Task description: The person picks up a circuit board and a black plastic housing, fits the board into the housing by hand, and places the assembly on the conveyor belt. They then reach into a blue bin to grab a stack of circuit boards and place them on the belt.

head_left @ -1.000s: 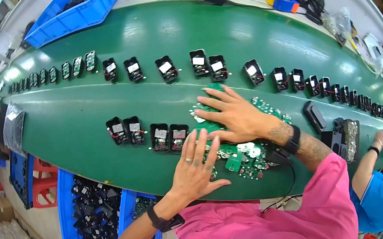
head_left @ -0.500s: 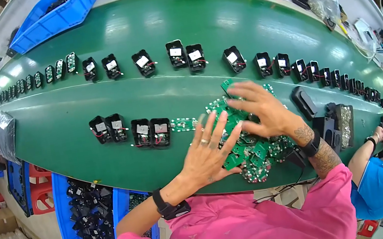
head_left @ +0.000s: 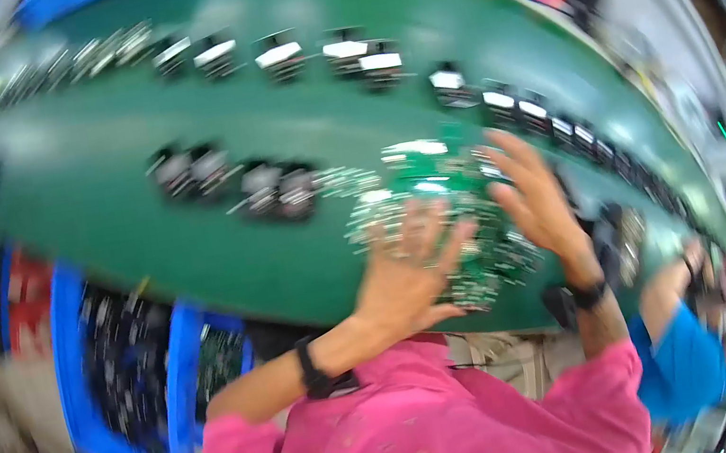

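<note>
The circuit-board pile point(head_left: 425, 168) lies loose and unordered on the green table point(head_left: 224, 254). The left hand point(head_left: 406, 282) splays over its near side, the right hand point(head_left: 537, 202) over its right edge, both seemingly grasping nothing, contact blurred. Left of the pile, four black housings point(head_left: 262, 186) are set out, apparently uncovered.

hands point(head_left: 410, 276): wider apart | right one: shifted to circuit boards' point(head_left: 419, 159) right side
</note>
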The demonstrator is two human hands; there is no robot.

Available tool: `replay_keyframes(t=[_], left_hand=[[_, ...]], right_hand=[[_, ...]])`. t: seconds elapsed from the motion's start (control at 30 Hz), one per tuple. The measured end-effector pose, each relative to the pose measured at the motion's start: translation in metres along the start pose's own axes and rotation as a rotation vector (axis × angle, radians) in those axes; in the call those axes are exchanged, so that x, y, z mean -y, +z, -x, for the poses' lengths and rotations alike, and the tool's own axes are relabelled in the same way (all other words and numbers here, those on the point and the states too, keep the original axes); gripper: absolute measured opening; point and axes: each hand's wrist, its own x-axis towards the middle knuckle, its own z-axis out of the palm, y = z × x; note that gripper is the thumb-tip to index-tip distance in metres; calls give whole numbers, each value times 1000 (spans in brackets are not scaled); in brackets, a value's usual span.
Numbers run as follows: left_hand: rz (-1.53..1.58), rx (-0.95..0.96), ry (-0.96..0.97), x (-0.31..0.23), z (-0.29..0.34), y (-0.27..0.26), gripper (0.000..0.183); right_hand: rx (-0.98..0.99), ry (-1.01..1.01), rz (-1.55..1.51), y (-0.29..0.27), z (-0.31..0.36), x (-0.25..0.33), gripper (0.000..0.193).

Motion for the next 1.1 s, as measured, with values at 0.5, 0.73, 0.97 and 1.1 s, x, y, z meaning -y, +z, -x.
replay_keyframes(t=[0.5, 0.73, 0.97, 1.1], left_hand=[[30, -565, -1234, 70, 382, 91, 29], [-15, -243, -1367, 103, 482, 81, 71], [193, -222, -1322, 134, 509, 120, 78], [181, -195, -1266, 134, 510, 112, 63]], right_hand=[[904, -198, -739, 161, -41, 253, 18], [950, -463, -391, 378, -64, 317, 35], [1060, -269, 271, 485, -30, 349, 60], [1153, -200, 80, 511, -25, 343, 63]])
